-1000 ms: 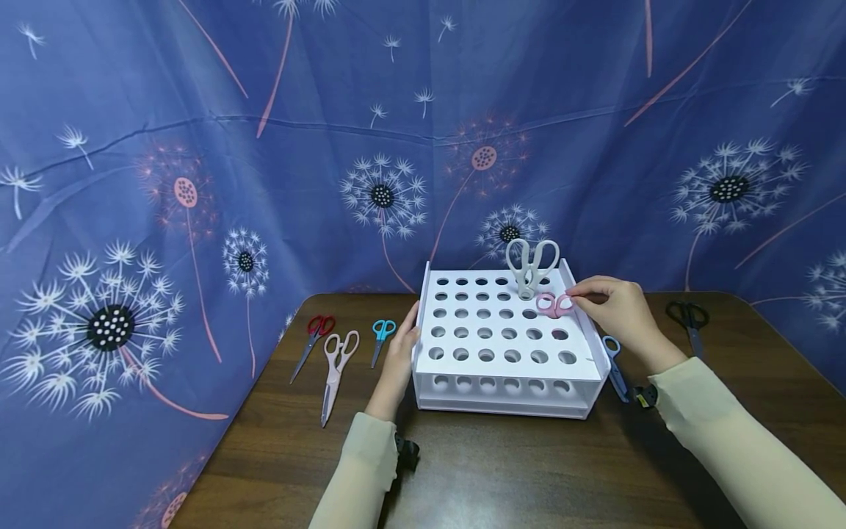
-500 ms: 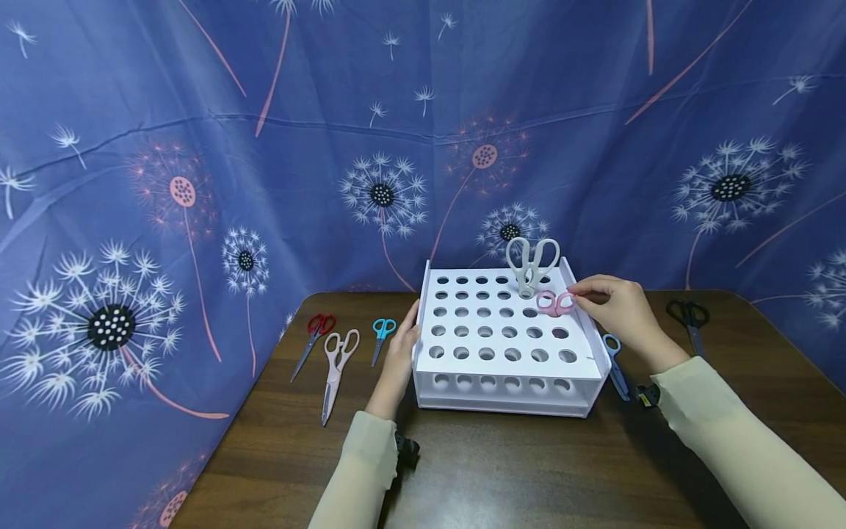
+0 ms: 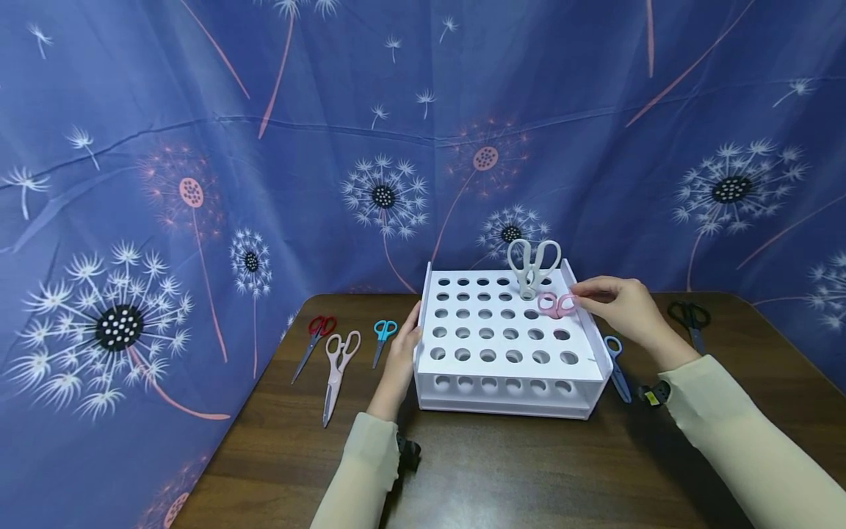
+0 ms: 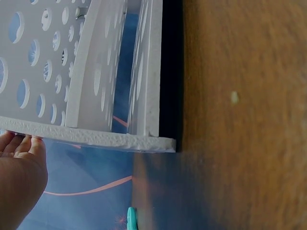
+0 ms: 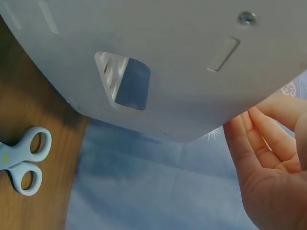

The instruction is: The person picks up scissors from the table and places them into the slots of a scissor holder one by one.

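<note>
A white rack with rows of round holes stands on the table. My left hand lies along its left side panel, fingers extended, fingertips at the panel's edge in the left wrist view. At the rack's right side, my right hand pinches one loop of small pink-handled scissors between thumb and fingertips. Their blades are hidden below the top plate. Behind them, larger pale-grey scissors stand upright in a hole. In the right wrist view, the right fingers reach behind the rack's side panel.
Left of the rack lie red-handled scissors, pale-pink scissors and turquoise scissors. On the right are blue scissors and black-handled scissors. A blue dandelion-print cloth hangs behind the wooden table.
The right wrist has shifted very slightly to the right, while its fingertips stay at the pink loop. The left hand, rack and other scissors keep their places.
</note>
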A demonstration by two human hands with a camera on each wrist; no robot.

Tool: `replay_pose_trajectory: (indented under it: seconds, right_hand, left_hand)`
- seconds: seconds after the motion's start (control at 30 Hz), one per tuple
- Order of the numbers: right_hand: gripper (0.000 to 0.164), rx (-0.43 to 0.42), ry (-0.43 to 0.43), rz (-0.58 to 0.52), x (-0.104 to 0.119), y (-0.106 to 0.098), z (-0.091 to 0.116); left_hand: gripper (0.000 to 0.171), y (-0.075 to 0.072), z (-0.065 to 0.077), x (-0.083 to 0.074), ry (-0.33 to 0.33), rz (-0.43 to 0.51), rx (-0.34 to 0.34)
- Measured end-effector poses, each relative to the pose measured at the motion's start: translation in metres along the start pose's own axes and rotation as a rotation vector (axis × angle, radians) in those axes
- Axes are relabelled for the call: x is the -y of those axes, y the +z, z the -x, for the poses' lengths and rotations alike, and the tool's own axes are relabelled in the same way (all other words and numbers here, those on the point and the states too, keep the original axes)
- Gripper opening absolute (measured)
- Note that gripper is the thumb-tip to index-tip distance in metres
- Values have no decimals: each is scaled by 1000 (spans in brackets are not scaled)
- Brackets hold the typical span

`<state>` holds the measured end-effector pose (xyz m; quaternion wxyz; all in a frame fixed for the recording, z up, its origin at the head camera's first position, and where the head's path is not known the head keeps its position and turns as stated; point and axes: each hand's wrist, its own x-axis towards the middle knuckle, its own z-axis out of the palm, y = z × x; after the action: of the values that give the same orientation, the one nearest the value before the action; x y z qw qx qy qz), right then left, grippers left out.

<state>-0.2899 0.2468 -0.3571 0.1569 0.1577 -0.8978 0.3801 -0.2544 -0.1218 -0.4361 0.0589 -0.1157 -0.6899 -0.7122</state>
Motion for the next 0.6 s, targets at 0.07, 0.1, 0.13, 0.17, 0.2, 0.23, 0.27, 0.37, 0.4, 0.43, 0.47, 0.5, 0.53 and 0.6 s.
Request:
replay_pose_trajectory:
  seconds: [0.07,0.1,0.13,0.17,0.2,0.23,0.27,0.37,0.4,0.43,0.47,0.5,0.53,0.6]
  right_hand:
    - [28,17,17,-16,0,-2,1]
    - [29,23,27,-24,1,-3,1]
    - [30,26,32,-32,1,-3,2]
    - [30,27,37,-39,1,-4,2]
    - [31,27,40,-46,1,-4,3]
    - [31,25,42,-53,2,-5,3]
    - [32,22,47,-57,2,-5,4]
    - [34,10,65,-54,1,-7,4]
    - [36,6,75,-51,1,-8,4]
    - [37,2,85,-46,1,-9,4]
    - [38,1,93,-36,1,-10,4]
    - [39,-1,96,-30,0,-11,4]
    - [40,-2,99,-25,-1,-12,4]
    - [41,-2,98,-13,-3,-15,5]
  left_hand:
    - [53,0,0,0,3,1,4]
    - [53,0,0,1,4,2,5]
    - [53,0,0,1,3,2,4]
    - [53,0,0,1,3,0,3]
    - [53,0,0,1,5,-3,3]
    - [53,0,0,1,6,-8,2]
    - [53,0,0,1,7,-11,0]
    - [52,1,0,0,9,-20,-3]
    - [52,0,0,0,11,-21,-3]
    - [52,1,0,0,11,-20,-2]
    - [53,0,0,0,12,-21,-2]
    - [53,0,0,0,13,-21,-1]
    - [53,0,0,0,14,-21,-1]
    - [54,0,-1,1,17,-21,2]
